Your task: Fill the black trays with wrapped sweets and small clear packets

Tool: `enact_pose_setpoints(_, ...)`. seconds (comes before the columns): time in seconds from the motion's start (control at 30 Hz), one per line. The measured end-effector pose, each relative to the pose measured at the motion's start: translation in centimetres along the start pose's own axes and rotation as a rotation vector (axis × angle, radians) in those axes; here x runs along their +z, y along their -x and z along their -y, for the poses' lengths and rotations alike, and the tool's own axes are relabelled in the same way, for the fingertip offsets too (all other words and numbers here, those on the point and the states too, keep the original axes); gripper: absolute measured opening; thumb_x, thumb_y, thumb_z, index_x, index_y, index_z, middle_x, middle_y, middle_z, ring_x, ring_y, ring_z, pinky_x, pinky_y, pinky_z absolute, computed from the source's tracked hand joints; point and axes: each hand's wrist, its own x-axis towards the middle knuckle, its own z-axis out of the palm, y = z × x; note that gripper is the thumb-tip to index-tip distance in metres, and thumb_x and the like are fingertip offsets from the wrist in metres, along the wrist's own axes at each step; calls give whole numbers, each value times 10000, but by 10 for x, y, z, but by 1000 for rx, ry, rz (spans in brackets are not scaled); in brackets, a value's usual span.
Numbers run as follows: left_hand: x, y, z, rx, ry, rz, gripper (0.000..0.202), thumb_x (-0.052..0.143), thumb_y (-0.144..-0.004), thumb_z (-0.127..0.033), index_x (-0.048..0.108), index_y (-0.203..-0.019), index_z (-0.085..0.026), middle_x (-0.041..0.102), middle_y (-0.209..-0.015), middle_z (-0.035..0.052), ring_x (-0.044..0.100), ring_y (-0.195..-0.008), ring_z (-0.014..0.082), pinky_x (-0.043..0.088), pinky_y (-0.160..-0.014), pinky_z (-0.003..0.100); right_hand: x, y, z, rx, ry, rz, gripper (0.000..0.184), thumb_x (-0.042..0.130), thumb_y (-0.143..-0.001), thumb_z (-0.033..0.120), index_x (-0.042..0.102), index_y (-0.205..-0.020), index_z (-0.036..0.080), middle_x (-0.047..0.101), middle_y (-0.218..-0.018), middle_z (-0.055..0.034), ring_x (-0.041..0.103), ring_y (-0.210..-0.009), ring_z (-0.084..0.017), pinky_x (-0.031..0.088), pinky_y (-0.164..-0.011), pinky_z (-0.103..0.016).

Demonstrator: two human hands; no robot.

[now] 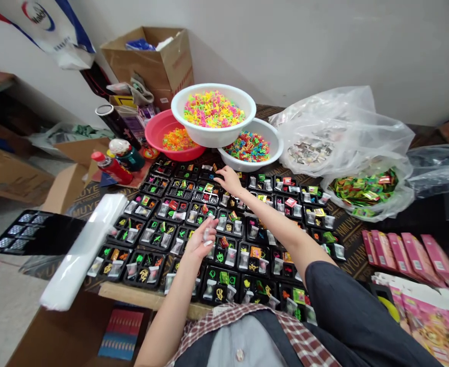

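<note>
Rows of black compartment trays [158, 228] hold small colourful plastic pieces, bright sachets and pale wrapped packets. My left hand [201, 238], palm up above the middle rows, is curled round small clear-wrapped packets [208, 236]. My right hand [230, 182] reaches to the back rows, just in front of the bowls. Its fingers are bent down close over a tray; whatever is between the fingertips is too small or hidden to make out. Beneath that hand, a tray [206, 192] shows pale patterned compartment floors and a few coloured pieces.
Behind the trays stand a white bowl [176, 109], a red basin [153, 133] and another pale basin [275, 145], all with plastic pieces. Plastic bags [346, 127] and pink boxes [411, 257] lie right. A plastic roll [82, 255], spray cans [113, 168] and cartons [174, 66] are left.
</note>
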Motion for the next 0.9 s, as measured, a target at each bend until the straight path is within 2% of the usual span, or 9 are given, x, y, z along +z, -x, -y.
enact_pose_setpoints(0.07,-3,1,-1,97,-61,31,126,602,-838,-60,555,-926,-136,596,-689,-19,368,-350,-14,225,-282,76,4,-26,8,-18,112,17,311,610,-894,331,651,-1142,148,569,-1103,-139,505,-1042,-262,414,-899,-387)
enact_pose_setpoints(0.2,-15,-1,-5,278,-158,3,293,729,-672,-3,538,-842,-148,616,-732,-17,406,-391,-16,246,-306,68,16,-65,22,4,277,80,275,617,-890,314,668,-1061,105,543,-1165,-195,424,-1152,-330,359,-951,-458)
enact_pose_setpoints(0.37,-24,-5,-16,326,-160,-28,261,726,-668,-23,577,-847,-140,581,-670,-18,451,-431,10,255,-326,76,27,-76,29,-49,284,159,135,592,-887,192,673,-982,139,580,-1135,-160,423,-1131,-312,341,-928,-446)
enact_pose_setpoints(0.43,-24,-7,-18,337,-158,-34,233,731,-686,-64,598,-862,-139,580,-661,-13,464,-444,22,268,-333,84,22,-69,27,-87,257,146,155,568,-899,181,650,-1026,147,601,-1117,-140,437,-1105,-300,339,-904,-433)
enact_pose_setpoints(0.53,-24,-10,-19,380,-185,-12,278,779,-662,-145,628,-895,-143,573,-633,-20,448,-436,28,271,-337,96,3,-50,13,-174,230,139,175,543,-914,175,624,-1068,156,626,-1073,-118,460,-1062,-278,329,-892,-417)
enact_pose_setpoints(0.7,-24,-14,-18,451,-276,46,445,857,-565,-292,650,-930,-143,526,-534,-58,380,-381,20,242,-336,104,-38,-2,-34,-311,312,247,156,519,-915,146,645,-1005,161,629,-1002,-118,465,-1015,-264,346,-849,-385)
enact_pose_setpoints(0.8,-21,-17,-15,451,-347,36,446,855,-550,-344,646,-885,-135,534,-510,-53,384,-351,24,218,-329,112,-51,22,-59,-311,367,280,231,440,-934,122,658,-990,175,626,-975,-112,477,-985,-258,366,-829,-391)
enact_pose_setpoints(0.9,-15,-20,-12,415,-394,40,439,849,-541,-357,641,-854,-130,555,-512,-40,405,-338,30,203,-324,115,-56,33,-72,-268,361,297,301,383,-942,108,671,-985,184,629,-979,-108,495,-969,-253,386,-827,-397)
